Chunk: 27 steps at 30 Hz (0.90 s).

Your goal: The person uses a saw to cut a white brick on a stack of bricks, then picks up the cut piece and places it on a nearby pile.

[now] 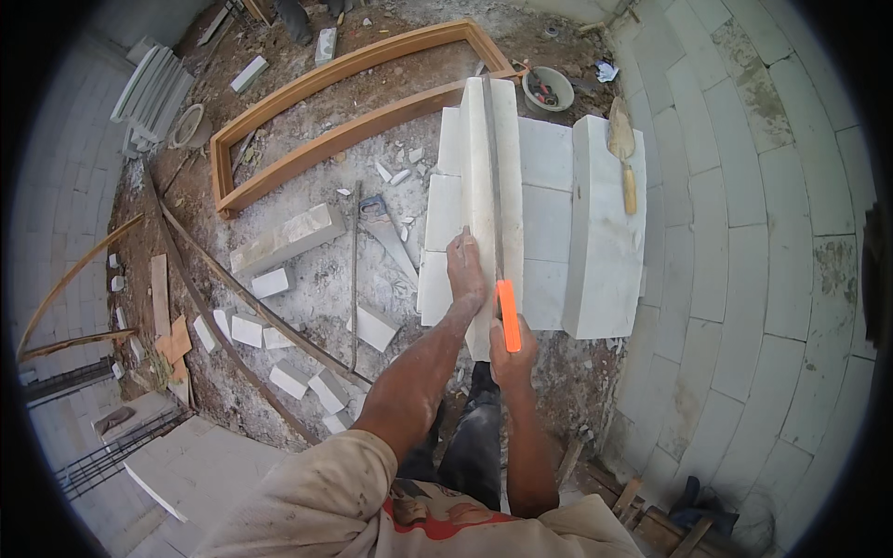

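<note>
My right hand (515, 352) is closed around the orange handle (511, 317) of a handsaw. The saw's blade (491, 160), seen nearly edge-on, runs lengthwise along a long white aerated concrete block (476, 167). How deep the teeth sit in it cannot be told. On the block's left side lies my left hand (466, 268), thumb forward, holding it. Beneath, several more white blocks (548, 223) form a low stack. A bigger block (603, 265) stands at the right, with a wooden-handled trowel (621, 146) lying on it.
Left of the stack, a second handsaw (387, 234) and a thin metal bar (356, 279) lie among offcuts (248, 329). Beyond is a wooden frame (335, 143), near a bucket (548, 91) with tools. A block wall (732, 244) rises at right. A person's leg (294, 21) shows far off.
</note>
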### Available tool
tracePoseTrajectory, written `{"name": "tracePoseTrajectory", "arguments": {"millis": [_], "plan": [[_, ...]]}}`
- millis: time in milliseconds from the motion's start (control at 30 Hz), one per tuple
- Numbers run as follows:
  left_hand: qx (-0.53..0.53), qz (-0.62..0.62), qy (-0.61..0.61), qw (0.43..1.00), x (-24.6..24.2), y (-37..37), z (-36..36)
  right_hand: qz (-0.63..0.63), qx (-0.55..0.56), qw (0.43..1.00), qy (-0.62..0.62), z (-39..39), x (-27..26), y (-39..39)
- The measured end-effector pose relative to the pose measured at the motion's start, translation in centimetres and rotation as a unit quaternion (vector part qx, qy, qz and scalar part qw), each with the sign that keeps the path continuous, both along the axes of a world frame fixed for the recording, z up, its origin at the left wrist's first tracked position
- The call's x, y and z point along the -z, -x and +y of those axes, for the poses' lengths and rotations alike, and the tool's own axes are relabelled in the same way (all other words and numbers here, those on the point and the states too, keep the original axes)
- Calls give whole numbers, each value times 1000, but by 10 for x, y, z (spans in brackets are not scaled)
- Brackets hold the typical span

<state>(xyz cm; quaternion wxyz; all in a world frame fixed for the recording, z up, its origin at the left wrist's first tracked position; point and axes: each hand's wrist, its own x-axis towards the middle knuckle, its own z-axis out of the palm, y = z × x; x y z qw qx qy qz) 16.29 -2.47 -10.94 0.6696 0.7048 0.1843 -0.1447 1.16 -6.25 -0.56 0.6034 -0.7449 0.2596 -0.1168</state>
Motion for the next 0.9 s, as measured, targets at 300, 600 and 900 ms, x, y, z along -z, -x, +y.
{"name": "tracePoseTrajectory", "arguments": {"millis": [300,600,900], "plan": [[34,-70,-18,997,3,-1,-10,-36,-3,998,49,-33,-7,-114],[-9,-51,14,999,-6,3,0,27,10,999,-40,17,19,76],[-22,-64,-8,998,7,2,-7,5,14,1000,-22,17,20,60]]}}
